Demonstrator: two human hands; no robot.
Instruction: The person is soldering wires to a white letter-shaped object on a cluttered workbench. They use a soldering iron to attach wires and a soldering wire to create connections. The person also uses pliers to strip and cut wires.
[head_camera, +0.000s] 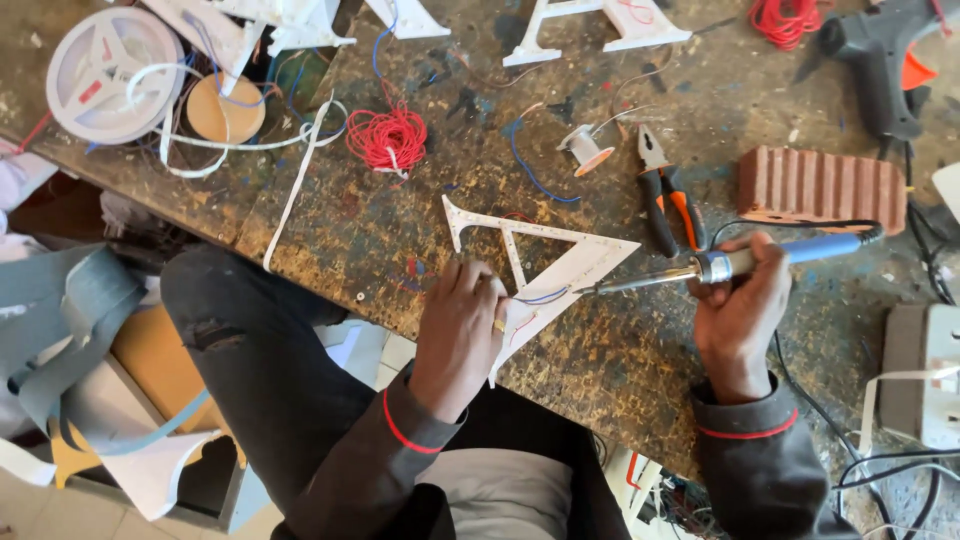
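A white letter-shaped frame (520, 250) with strips of small lights lies flat on the stained workbench (620, 350). My left hand (460, 325) presses down on its near part, fingers beside thin blue and red wires (540, 297). My right hand (745, 305) grips a soldering iron (740, 263) with a blue handle. Its metal tip points left and touches the frame's right edge close to the wires.
Orange-handled pliers (665, 205) and a small solder spool (585, 150) lie behind the frame. A ridged brick (820, 188), a glue gun (880, 60), red wire coils (388, 138), a light-strip reel (115, 70) and more white letters (600, 25) sit further back. A white socket box (925, 375) stands at right.
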